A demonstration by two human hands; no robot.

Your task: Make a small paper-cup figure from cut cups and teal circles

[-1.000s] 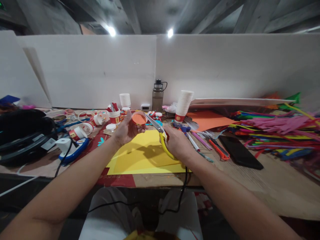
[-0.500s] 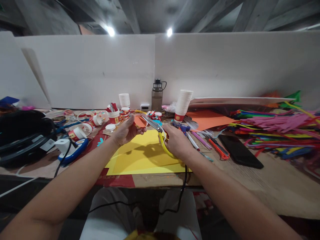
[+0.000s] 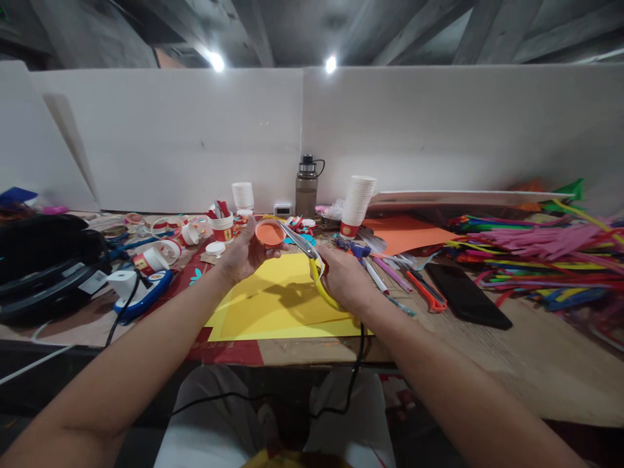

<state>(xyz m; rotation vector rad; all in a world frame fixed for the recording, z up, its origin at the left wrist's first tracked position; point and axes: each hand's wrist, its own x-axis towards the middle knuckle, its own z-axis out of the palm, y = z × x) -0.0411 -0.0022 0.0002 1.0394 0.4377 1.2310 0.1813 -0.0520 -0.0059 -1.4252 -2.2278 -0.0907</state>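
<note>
My left hand grips a round orange piece with a pale rim, thumb on its upper left side and fingers beneath. My right hand is closed on yellow-handled scissors, whose metal blades point up and left to the rim of the orange piece. A thin white strip curls by the scissors' handle. Below both hands, yellow paper lies on the table and catches their shadow.
Behind stand a bottle, a tall cup stack and a cup of red-handled tools. To the right lie pens, a cutter, a black phone and pipe cleaners. A blue-based device sits left; a black cable hangs in front.
The orange piece has turned in my left hand, so its round face and rim show more fully. The scissors have shifted slightly, with their blades still at its edge.
</note>
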